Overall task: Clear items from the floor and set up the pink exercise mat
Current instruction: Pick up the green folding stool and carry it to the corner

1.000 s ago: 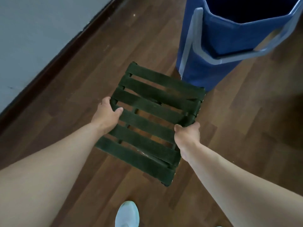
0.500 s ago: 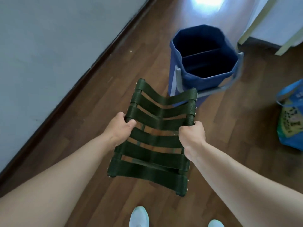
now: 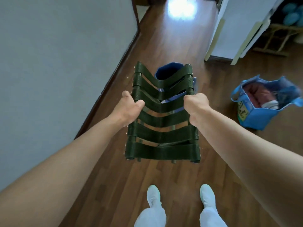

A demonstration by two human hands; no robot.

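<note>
**Status: one floor item in hand, mat not yet in view**

Nearest to me are my two feet in pale shoes [image 3: 153,196], planted on the wood floor [image 3: 114,185]; count: two shoes, both mine, nothing lying between them.

Above the floor I carry one folding stool [image 3: 162,122] with dark green webbing; count of straps across the seat: six, all sagging in the middle, which suggests the frame is partly closed. My left hand [image 3: 129,108] is wrapped around the left side rail, thumb over the webbing; my right hand [image 3: 195,104] is clenched on the right side rail; both hands are closed on the stool and it touches nothing else.

Beyond and below the stool stands one blue bucket [image 3: 165,70], largely hidden behind the straps; its contents cannot be told from here. To the right, well apart from the stool, sits one blue bag [image 3: 255,115] on the floor, mouth open, with cloth-like items inside; count of those items: cannot tell.

Farthest off, at the upper right, is one wooden rack [image 3: 275,40] past the white door frame [image 3: 218,30].

Progress, as a judgement: clearing is underway, with one item lifted but not yet put away; two items, bucket and bag, are left on the floor. The pink exercise mat is not visible anywhere in this view; its location cannot be stated; laying it out is wholly outstanding.
</note>
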